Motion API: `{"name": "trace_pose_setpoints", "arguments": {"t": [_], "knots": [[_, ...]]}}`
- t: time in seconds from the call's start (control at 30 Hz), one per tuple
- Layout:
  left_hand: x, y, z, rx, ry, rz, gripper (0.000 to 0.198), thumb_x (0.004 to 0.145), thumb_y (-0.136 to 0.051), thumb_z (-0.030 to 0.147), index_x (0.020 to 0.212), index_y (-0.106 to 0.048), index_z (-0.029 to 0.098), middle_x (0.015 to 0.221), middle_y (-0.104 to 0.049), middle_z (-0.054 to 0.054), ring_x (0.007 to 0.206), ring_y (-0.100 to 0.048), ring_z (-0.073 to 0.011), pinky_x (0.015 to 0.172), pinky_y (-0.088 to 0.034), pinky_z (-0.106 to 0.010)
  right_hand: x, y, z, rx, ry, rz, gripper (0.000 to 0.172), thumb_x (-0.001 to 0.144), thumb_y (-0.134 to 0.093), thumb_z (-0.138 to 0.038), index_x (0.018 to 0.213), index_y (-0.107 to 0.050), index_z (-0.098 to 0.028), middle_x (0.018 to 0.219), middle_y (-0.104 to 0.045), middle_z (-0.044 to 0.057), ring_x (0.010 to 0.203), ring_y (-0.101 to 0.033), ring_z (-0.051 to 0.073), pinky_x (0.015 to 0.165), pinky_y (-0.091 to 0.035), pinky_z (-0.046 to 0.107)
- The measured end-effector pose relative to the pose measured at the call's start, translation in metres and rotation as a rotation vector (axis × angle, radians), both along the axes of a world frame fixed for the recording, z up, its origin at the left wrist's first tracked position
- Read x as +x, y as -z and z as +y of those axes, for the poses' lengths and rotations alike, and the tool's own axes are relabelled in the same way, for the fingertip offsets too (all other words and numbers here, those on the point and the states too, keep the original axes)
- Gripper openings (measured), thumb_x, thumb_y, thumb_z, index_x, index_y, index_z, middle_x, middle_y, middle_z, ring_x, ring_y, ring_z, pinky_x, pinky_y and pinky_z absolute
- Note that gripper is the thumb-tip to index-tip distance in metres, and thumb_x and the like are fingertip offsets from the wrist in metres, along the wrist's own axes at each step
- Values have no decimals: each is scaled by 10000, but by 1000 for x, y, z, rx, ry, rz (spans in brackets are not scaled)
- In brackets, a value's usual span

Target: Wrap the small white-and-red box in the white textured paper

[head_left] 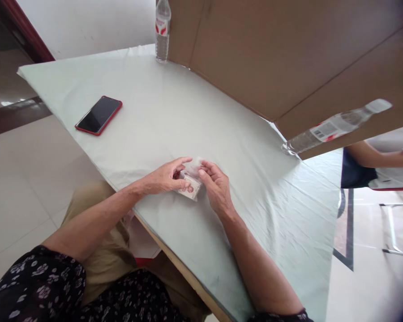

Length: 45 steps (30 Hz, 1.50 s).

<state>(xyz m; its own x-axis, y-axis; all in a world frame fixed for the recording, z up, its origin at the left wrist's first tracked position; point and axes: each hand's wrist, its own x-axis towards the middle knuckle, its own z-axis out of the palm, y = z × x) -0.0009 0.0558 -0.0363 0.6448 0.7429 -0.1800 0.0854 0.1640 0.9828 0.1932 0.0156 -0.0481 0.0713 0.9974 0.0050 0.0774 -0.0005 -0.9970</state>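
Observation:
A small, flat, pale packet (190, 188) with a reddish printed picture lies at the table's near edge, tilted toward me. Clear plastic (195, 165) rises from its far side, perhaps a bag or wrapper around it. My left hand (173, 177) grips the packet from the left: the thumb presses on its printed face, the index finger is stretched out above, and the other fingers curl behind. On the other side, my right hand (215, 181) pinches the clear plastic between thumb and fingertips. What is inside the packet is hard to make out.
A phone (100, 115) in a red case lies to the left. One water bottle (162, 33) stands at the back; another bottle (332, 127) is at the right, by the brown cardboard partition (255, 53). Beyond it, a person's arm (372, 154) shows. A pale cloth (147, 112) covers the table.

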Motion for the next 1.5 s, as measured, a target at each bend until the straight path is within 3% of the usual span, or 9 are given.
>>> {"name": "trace_pose_setpoints", "arguments": {"t": [0.37, 0.47, 0.7, 0.93, 1.17, 1.5], "knots": [[1, -1, 0, 75, -11, 48, 880, 781, -737, 327, 1558, -369, 142, 1219, -688, -128, 1036, -669, -242, 898, -510, -363, -4, -5, 14, 135, 113, 5, 312, 822, -770, -413, 1074, -700, -243, 928, -747, 15, 875, -698, 172, 872, -555, 361], [0, 1, 2, 144, -34, 107, 789, 771, -730, 356, 1484, -486, 121, 1230, -688, -134, 1043, -661, -249, 879, -516, -356, -3, -7, 11, 189, 123, -82, 206, 835, -752, -356, 1006, -725, -244, 931, -752, 14, 874, -697, 173, 874, -550, 363], [3, 1, 2, 264, -163, 189, 494, 807, -649, 429, 1194, -671, 123, 926, -728, -59, 818, -637, -183, 721, -507, -297, -14, -16, -4, 407, 151, -443, 39, 891, -689, -256, 905, -725, -249, 851, -778, -6, 838, -718, 185, 886, -523, 382], [3, 6, 4, 282, -207, 166, 383, 838, -610, 429, 1060, -695, 129, 852, -712, -42, 737, -595, -144, 682, -462, -265, -16, -7, -5, 601, 133, -629, 73, 942, -643, -207, 903, -675, -260, 802, -774, -11, 833, -720, 193, 881, -516, 385], [-2, 3, 9, 304, -122, 177, 430, 809, -582, 376, 1130, -706, 117, 805, -669, -21, 707, -561, -137, 639, -439, -251, -13, 1, -3, 751, 111, -682, 127, 952, -628, -142, 919, -659, -261, 868, -791, -7, 849, -736, 182, 867, -511, 373], [0, -1, 6, 397, -186, 284, 458, 842, -526, 414, 1126, -715, 109, 824, -672, -34, 725, -550, -154, 675, -447, -277, -8, 1, -5, 953, 26, -850, 191, 884, -654, -81, 976, -660, -248, 953, -814, 10, 959, -748, 212, 895, -465, 407]]}}
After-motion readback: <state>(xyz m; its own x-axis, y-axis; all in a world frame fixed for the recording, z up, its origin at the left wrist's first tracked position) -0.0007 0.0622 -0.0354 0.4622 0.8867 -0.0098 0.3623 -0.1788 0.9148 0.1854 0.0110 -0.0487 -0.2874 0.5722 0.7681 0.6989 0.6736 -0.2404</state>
